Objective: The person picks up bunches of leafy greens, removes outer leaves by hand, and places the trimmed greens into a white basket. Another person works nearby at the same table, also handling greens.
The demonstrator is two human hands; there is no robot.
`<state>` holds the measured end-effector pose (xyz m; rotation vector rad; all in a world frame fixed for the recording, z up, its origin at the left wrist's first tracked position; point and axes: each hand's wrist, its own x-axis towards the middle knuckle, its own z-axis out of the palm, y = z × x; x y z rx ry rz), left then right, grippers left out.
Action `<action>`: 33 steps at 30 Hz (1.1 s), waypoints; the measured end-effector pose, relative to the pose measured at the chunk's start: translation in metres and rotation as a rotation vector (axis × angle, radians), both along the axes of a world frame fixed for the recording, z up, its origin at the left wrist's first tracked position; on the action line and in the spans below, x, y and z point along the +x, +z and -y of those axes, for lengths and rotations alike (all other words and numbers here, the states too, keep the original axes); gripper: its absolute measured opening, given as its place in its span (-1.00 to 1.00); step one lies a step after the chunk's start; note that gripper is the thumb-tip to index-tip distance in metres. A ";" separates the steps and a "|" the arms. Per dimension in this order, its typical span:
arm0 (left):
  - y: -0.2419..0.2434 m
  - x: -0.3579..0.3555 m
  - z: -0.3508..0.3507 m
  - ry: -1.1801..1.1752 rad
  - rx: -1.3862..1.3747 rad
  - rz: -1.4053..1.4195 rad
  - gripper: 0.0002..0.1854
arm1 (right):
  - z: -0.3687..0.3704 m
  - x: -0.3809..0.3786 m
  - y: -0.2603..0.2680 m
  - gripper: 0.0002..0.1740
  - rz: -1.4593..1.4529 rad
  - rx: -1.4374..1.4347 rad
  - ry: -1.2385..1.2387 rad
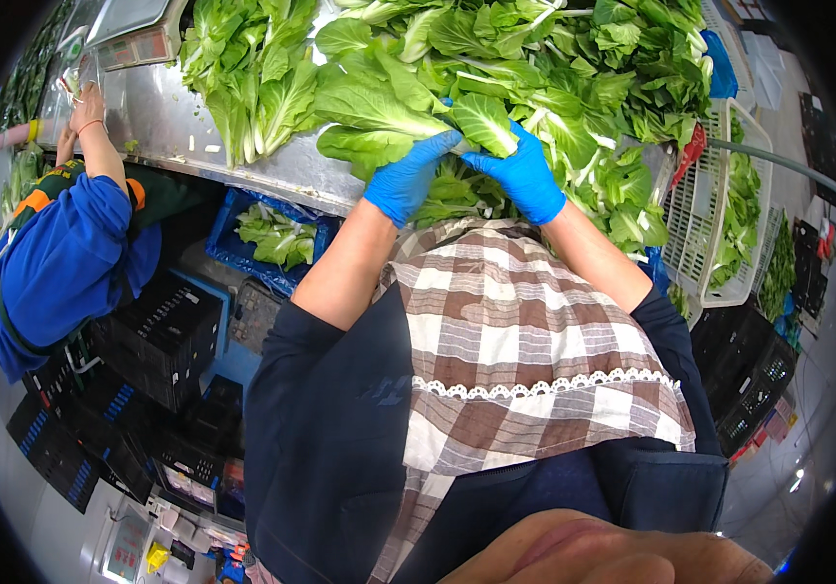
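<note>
Both of my hands wear blue gloves and meet above the near edge of a metal table (162, 109). My left hand (403, 179) is closed around the base of a leafy green vegetable (381, 102), whose broad leaves point up and to the left. At its right, my right hand (524, 171) pinches a single leaf (486, 123) against the same base; whether that leaf is still attached cannot be told. A big heap of loose greens (535, 80) spreads behind and right of my hands. A smaller pile of whole heads (254, 80) lies to the left.
Below the table edge at left stands a blue-lined crate (217, 233) holding leaves. White plastic baskets (717, 241) with greens stand at the right, near a grey hose (783, 164). A co-worker in blue sleeves (71, 255) works at far left. Black crates (162, 328) are stacked below.
</note>
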<state>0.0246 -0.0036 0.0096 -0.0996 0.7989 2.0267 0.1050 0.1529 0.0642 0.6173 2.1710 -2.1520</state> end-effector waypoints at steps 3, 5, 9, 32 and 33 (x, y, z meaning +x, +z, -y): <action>0.001 0.002 0.001 -0.016 0.020 0.121 -0.59 | 0.001 -0.001 0.005 -0.29 0.161 -0.103 -0.008; 0.003 0.002 0.001 0.010 -0.038 0.049 -0.62 | 0.000 0.001 0.008 -0.33 0.138 -0.133 -0.004; 0.006 -0.002 -0.006 0.048 0.076 0.128 -0.67 | 0.002 0.004 0.008 -0.52 0.107 -0.087 -0.062; -0.079 -0.167 -0.058 -0.017 -0.891 -0.942 -0.25 | -0.059 0.033 0.024 -0.36 0.277 0.743 0.275; -0.073 -0.169 -0.057 -0.064 -0.926 -0.943 -0.23 | -0.057 0.032 0.024 -0.36 0.269 0.735 0.273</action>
